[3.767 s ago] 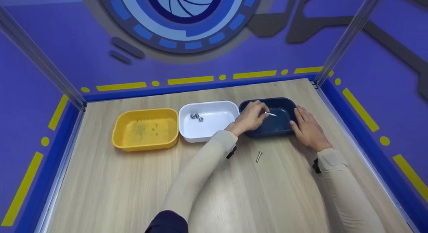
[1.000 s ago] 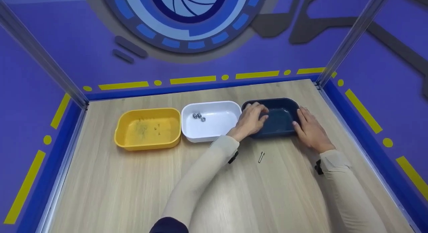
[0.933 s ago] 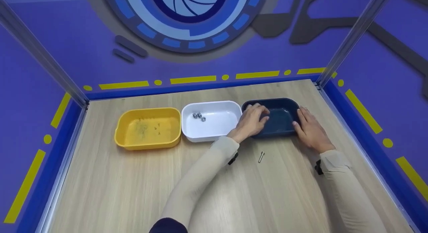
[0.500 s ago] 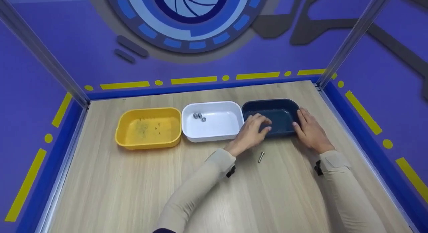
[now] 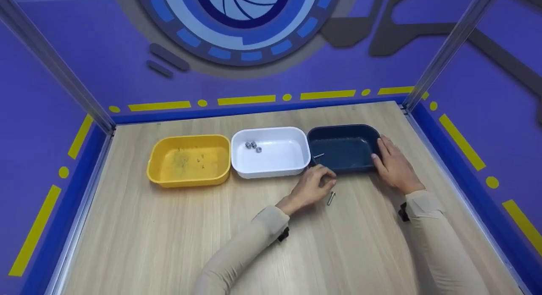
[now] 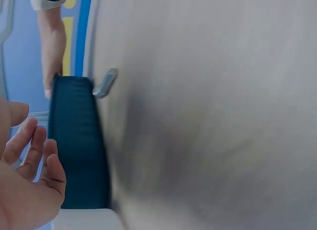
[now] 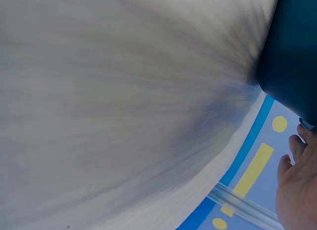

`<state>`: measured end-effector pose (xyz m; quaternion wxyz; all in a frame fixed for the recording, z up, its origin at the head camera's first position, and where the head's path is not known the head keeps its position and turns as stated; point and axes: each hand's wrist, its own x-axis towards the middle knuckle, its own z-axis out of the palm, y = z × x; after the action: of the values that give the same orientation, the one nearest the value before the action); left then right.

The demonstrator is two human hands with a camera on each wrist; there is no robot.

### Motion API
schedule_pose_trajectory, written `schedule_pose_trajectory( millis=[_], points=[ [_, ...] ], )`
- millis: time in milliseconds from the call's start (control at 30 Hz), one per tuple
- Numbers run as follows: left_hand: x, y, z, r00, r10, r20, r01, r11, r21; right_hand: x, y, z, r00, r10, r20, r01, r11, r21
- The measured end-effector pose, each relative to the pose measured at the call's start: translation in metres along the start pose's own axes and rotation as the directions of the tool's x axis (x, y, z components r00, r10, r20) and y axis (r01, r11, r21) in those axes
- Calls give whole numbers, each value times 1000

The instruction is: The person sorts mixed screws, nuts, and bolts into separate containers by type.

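A silver screw point(image 5: 318, 155) lies in the dark blue bin point(image 5: 345, 167), near its left side. My left hand point(image 5: 312, 186) is at the front left corner of this bin, fingers loosely curled and nothing between them; the left wrist view shows the same hand point(image 6: 29, 175) beside the bin's wall point(image 6: 77, 141). Just right of the left hand, a bolt point(image 5: 331, 198) lies on the table, also visible as a blurred bolt point(image 6: 105, 84) in the left wrist view. My right hand point(image 5: 396, 166) rests against the dark bin's right end, fingers extended along it and thumb at the rim.
A white bin point(image 5: 271, 175) with three nuts point(image 5: 253, 145) stands left of the dark one. Further left is a yellow bin point(image 5: 188, 183) with several tiny dark bits inside. Printed blue-purple walls point(image 5: 262, 83) border the wooden table point(image 5: 169, 235) behind and at both sides.
The left hand held a silver screw over the dark bin at first. It let go and drew back toward the front, and the screw now shows in the bin. The right hand stayed put.
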<state>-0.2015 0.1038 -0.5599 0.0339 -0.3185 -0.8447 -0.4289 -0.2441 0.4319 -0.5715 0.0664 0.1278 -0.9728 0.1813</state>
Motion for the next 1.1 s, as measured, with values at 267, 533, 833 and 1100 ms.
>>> schedule_pose_trajectory(
  millis=[267,533,833,1100],
  points=[
    [-15,-15,19,999,-16,43,19,998,-68,0,0,0,1000,14,14,-14,1000,8],
    [-22,-11,19,986,-94,141,96,995,-5,0,0,0,1000,29,10,-29,999,18],
    [-22,-14,21,973,-128,192,109,988,105,-1,0,-1,1000,20,15,-21,1000,21],
    [-20,-16,22,970,-145,197,117,982,150,-1,1,-1,999,32,35,-33,999,37]
  ],
)
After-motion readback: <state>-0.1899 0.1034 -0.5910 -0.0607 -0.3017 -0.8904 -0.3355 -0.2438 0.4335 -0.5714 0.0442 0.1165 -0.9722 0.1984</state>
